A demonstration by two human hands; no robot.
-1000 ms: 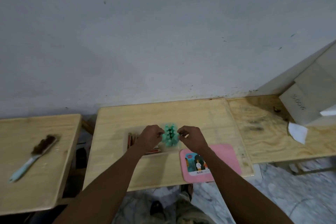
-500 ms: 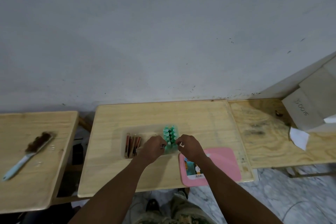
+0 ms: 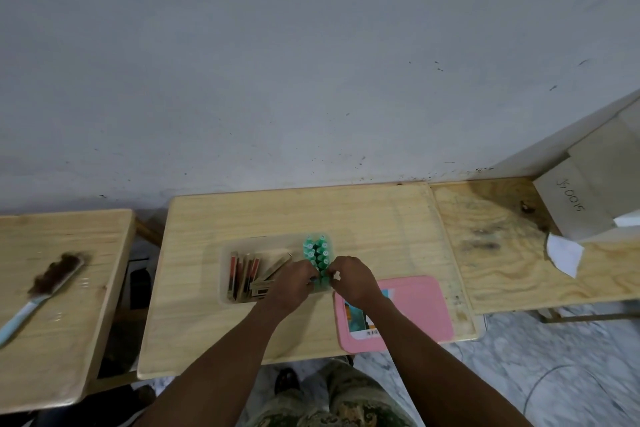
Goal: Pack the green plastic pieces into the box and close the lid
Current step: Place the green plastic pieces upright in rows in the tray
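A cluster of green plastic pieces (image 3: 317, 253) lies in the right end of a clear plastic box (image 3: 225, 300) on the middle wooden table. My left hand (image 3: 294, 282) and my right hand (image 3: 353, 279) meet at the near end of the cluster, fingers pinched on the green pieces. The nearest pieces are hidden behind my fingers. The box's pink lid (image 3: 415, 305) lies flat on the table just right of the box, under my right wrist.
Several red and tan flat sticks (image 3: 247, 274) fill the left part of the box. A brush with a light blue handle (image 3: 41, 284) lies on the left table. A cardboard box (image 3: 588, 198) and white paper (image 3: 562, 253) sit on the right table. A grey wall rises behind.
The green cluster has gone from being held up between both hands to lying low in the box. Both hands came down and toward me with it.
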